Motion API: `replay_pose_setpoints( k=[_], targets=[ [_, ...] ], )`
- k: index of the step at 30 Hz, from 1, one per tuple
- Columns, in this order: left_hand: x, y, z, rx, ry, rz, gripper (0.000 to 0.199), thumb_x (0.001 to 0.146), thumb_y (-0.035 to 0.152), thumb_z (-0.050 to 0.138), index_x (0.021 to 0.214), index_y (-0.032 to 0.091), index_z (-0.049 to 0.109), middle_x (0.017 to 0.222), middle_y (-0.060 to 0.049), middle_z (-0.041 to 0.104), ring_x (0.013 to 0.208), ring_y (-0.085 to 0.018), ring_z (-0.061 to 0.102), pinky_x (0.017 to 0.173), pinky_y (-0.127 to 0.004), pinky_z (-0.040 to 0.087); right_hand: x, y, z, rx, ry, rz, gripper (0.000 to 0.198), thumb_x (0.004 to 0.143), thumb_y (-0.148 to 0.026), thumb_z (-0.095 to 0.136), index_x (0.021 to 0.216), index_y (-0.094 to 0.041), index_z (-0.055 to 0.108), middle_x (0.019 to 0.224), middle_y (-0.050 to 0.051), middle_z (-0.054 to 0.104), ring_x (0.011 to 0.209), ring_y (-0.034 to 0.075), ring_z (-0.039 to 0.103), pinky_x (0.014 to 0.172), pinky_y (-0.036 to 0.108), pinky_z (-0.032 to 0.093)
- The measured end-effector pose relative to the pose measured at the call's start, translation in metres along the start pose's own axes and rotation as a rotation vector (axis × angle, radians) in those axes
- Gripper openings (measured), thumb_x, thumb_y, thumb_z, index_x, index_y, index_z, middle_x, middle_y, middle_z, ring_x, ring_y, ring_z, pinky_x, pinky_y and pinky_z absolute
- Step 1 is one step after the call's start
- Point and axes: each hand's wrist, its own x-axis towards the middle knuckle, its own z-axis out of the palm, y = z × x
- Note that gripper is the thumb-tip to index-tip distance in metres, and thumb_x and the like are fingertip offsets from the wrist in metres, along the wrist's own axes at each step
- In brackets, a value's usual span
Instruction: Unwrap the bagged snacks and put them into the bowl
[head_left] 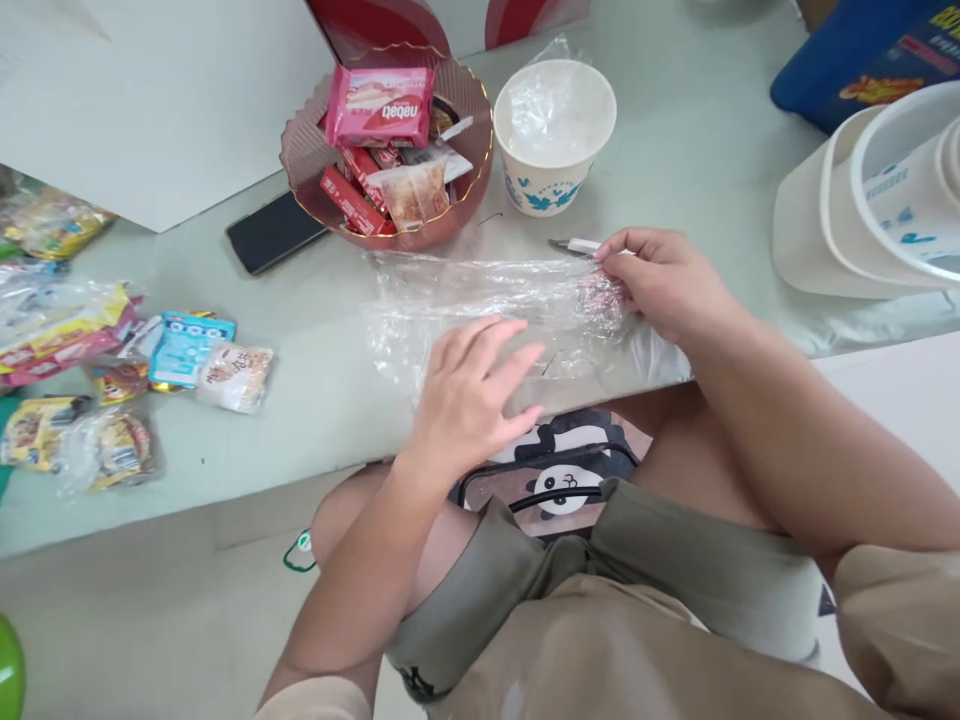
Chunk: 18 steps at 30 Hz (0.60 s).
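Observation:
A crumpled clear plastic bag [480,290] lies spread along the table edge in front of me. My right hand [660,275] pinches the bag at its right end, thumb against forefinger. Right by those fingertips lies a small white-handled tool [581,246] with a narrow dark tip; whether the fingers also touch it, I cannot tell. My left hand [476,395] hovers over or rests on the near side of the bag, fingers spread and holding nothing. Behind the bag stands a white paper cup [544,190] with blue leaf prints and clear plastic inside.
A pink gold-rimmed bowl [300,155] of wrapped snacks stands at the back, partly over a black phone [274,232]. Snack packets [191,348] cover the left side. White containers [806,220] and a blue package [855,70] stand at right.

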Motion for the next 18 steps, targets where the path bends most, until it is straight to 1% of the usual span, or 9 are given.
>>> replay_pose_setpoints(
  k=[1, 2, 3, 5, 7, 10, 13, 16, 18],
  targets=[
    [0.001, 0.005, 0.007, 0.016, -0.085, 0.007, 0.031, 0.085, 0.027, 0.075, 0.115, 0.023, 0.069, 0.137, -0.013, 0.068, 0.129, -0.035, 0.060, 0.104, -0.052, 0.048, 0.001, 0.003, 0.000, 0.009, -0.022, -0.010, 0.017, 0.079, -0.030, 0.079, 0.077, -0.024, 0.063, 0.060, -0.002, 0.060, 0.047, 0.014, 0.055, 0.041, 0.026, 0.039],
    [0.001, 0.006, 0.013, 0.024, -0.124, 0.000, 0.016, 0.089, 0.022, 0.069, 0.105, 0.022, 0.071, 0.128, -0.012, 0.073, 0.121, -0.032, 0.064, 0.096, -0.048, 0.051, 0.002, 0.005, -0.001, 0.016, -0.036, -0.011, 0.019, 0.080, -0.032, 0.079, 0.078, -0.024, 0.063, 0.063, -0.001, 0.063, 0.048, 0.014, 0.058, 0.041, 0.025, 0.040],
    [0.001, 0.004, 0.018, 0.032, -0.134, -0.018, 0.010, 0.092, 0.017, 0.062, 0.095, 0.021, 0.071, 0.114, -0.010, 0.077, 0.107, -0.028, 0.068, 0.086, -0.043, 0.052, 0.003, 0.006, -0.002, 0.018, -0.045, -0.007, 0.020, 0.080, -0.033, 0.080, 0.079, -0.024, 0.062, 0.066, 0.000, 0.066, 0.050, 0.015, 0.060, 0.040, 0.025, 0.040],
    [-0.001, -0.002, 0.022, 0.040, -0.093, -0.048, 0.021, 0.093, 0.011, 0.052, 0.081, 0.019, 0.067, 0.087, -0.006, 0.075, 0.080, -0.020, 0.066, 0.068, -0.034, 0.048, 0.004, 0.007, -0.003, 0.011, -0.049, -0.001, 0.022, 0.082, -0.034, 0.079, 0.080, -0.023, 0.060, 0.073, 0.002, 0.071, 0.052, 0.016, 0.063, 0.041, 0.026, 0.042],
    [-0.003, -0.006, 0.020, 0.020, -0.050, -0.021, 0.022, 0.091, 0.009, 0.050, 0.075, 0.019, 0.063, 0.075, -0.003, 0.070, 0.065, -0.015, 0.058, 0.057, -0.029, 0.042, 0.005, 0.006, -0.004, -0.002, -0.033, -0.008, 0.020, 0.086, -0.034, 0.076, 0.082, -0.024, 0.059, 0.079, 0.003, 0.073, 0.057, 0.016, 0.067, 0.043, 0.026, 0.045],
    [-0.006, 0.000, 0.013, -0.029, -0.075, 0.077, 0.020, 0.088, 0.010, 0.051, 0.072, 0.019, 0.060, 0.072, 0.000, 0.068, 0.058, -0.012, 0.053, 0.050, -0.027, 0.036, 0.006, 0.001, -0.002, -0.019, 0.025, -0.029, 0.016, 0.093, -0.033, 0.070, 0.087, -0.025, 0.058, 0.084, 0.002, 0.074, 0.060, 0.015, 0.069, 0.046, 0.026, 0.047],
    [-0.009, 0.014, 0.009, -0.035, -0.183, 0.115, 0.021, 0.090, 0.013, 0.050, 0.073, 0.019, 0.062, 0.073, 0.000, 0.069, 0.056, -0.011, 0.053, 0.047, -0.028, 0.032, 0.006, -0.006, 0.002, -0.037, 0.131, -0.041, 0.011, 0.101, -0.029, 0.060, 0.092, -0.025, 0.055, 0.086, 0.000, 0.073, 0.052, 0.011, 0.062, 0.044, 0.024, 0.043],
    [-0.012, 0.025, 0.007, -0.091, -0.320, 0.085, 0.019, 0.093, 0.020, 0.055, 0.078, 0.019, 0.066, 0.078, -0.001, 0.072, 0.059, -0.012, 0.058, 0.048, -0.029, 0.034, 0.005, -0.010, 0.004, -0.059, 0.252, -0.120, 0.012, 0.105, -0.033, 0.055, 0.097, -0.026, 0.051, 0.090, -0.001, 0.072, 0.049, 0.008, 0.055, 0.042, 0.022, 0.038],
    [-0.014, 0.028, 0.003, -0.231, -0.319, 0.032, 0.014, 0.091, 0.027, 0.061, 0.082, 0.020, 0.067, 0.080, -0.001, 0.074, 0.060, -0.012, 0.062, 0.049, -0.028, 0.040, 0.002, -0.011, 0.003, -0.089, 0.270, -0.196, 0.019, 0.107, -0.044, 0.052, 0.101, -0.027, 0.048, 0.098, -0.001, 0.072, 0.050, 0.007, 0.050, 0.044, 0.023, 0.040]
  ],
)
